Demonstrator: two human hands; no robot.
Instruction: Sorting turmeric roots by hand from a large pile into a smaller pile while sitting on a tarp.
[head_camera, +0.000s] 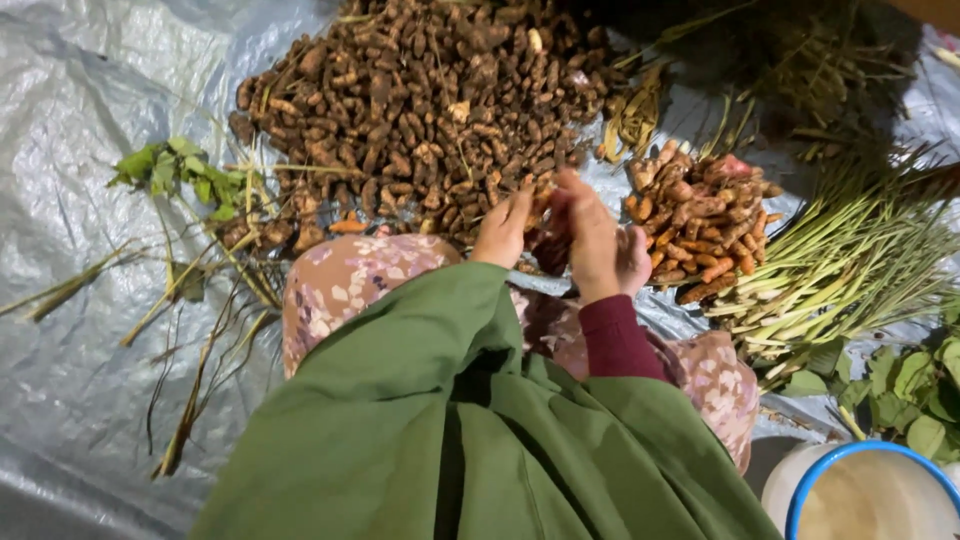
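Head view looks straight down at someone sitting on a silvery plastic tarp (70, 130), with both hands up at the near edge of a big heap of muddy brown rhizomes (420, 100). Left hand (503, 228) has its fingers curled around what looks like a small dirty root piece (548, 240), and the right hand (598, 245) is pinching at the same piece from the other side, so both are closed on it, though how firm the grip is I can't really tell. Stuff that could go wrong, just my guess: the piece is small and looks soil-caked, so it could slip and drop back into the dirty heap, or snap if twisted too hard. To the right there's a smaller pile of cleaned orange rhizomes (700, 225), just beside the hand, and loose soil could easily land on it. Cut green stalks (850, 260) lie further toward the tarp's right edge, leafy trimmings (170, 170) toward the left, and a white tub with a blue rim (860, 490) sits at the near right corner. Green draped cloth (450, 440) and a floral knee (350, 280) crowd the near side.
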